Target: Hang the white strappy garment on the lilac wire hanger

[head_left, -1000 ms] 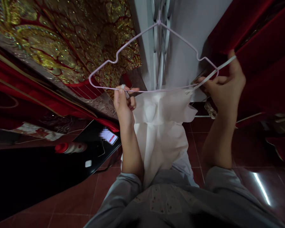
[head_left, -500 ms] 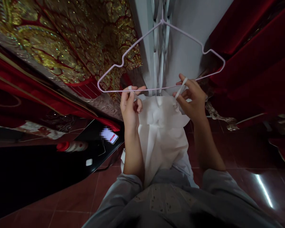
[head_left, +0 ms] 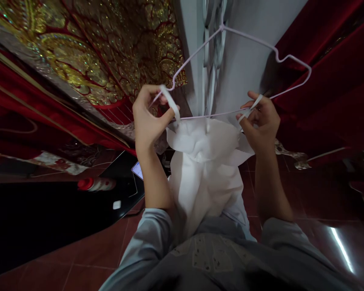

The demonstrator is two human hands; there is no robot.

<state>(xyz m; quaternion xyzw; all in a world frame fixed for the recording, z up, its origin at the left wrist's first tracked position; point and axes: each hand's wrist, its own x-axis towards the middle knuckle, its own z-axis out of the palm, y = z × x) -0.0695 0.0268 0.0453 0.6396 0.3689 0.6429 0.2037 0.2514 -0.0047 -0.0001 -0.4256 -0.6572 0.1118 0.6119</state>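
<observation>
A pale pink wire hanger hangs in front of me, its lower bar slanting slightly. White cloth droops beneath the bar, between my forearms. My left hand is at the hanger's left end, with a white strap stretched between its thumb and fingers. Near the right part of the bar, my right hand holds another thin white strap looped over its index finger and thumb.
Gold sequined red garments hang at the left, dark red ones at the right. A black table at lower left bears a red-capped bottle, a white case and a partly hidden phone.
My left hand has moved left and up to the hanger's end, spreading its strap wider. The hanger and my right hand appear further right in the view.
</observation>
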